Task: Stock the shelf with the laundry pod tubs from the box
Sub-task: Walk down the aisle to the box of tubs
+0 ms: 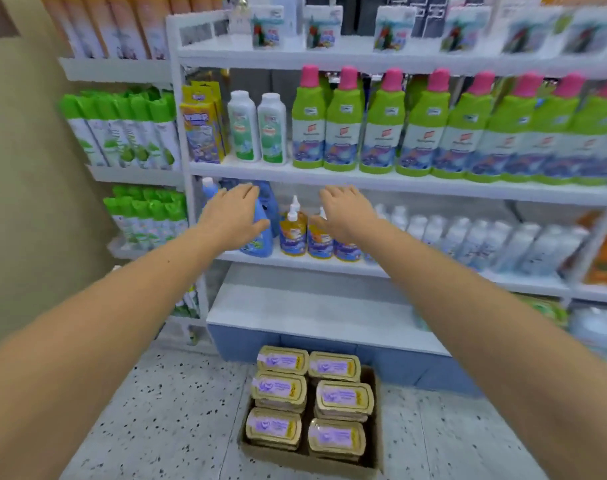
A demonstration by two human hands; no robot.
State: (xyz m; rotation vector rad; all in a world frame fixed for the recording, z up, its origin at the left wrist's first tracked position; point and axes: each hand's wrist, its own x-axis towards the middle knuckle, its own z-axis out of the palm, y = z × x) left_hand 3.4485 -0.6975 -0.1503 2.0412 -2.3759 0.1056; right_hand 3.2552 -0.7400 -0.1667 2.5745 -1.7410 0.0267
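A cardboard box (371, 455) sits on the floor below the shelves, filled with several gold-lidded laundry pod tubs (281, 360) bearing purple labels. Both my arms reach forward at shelf height, far above the box. My left hand (234, 214) is spread flat in front of a blue detergent bottle (260, 239). My right hand (345, 211) is spread in front of the yellow pump bottles (292, 233). Neither hand holds anything. The low white shelf (312, 310) just above the box carries nothing on its left part.
Green bottles with pink caps (343, 123) fill the shelf above my hands. White bottles (468, 237) line the shelf to the right. Green spray cans (122, 129) stand on the left rack. The speckled floor (177, 410) surrounds the box.
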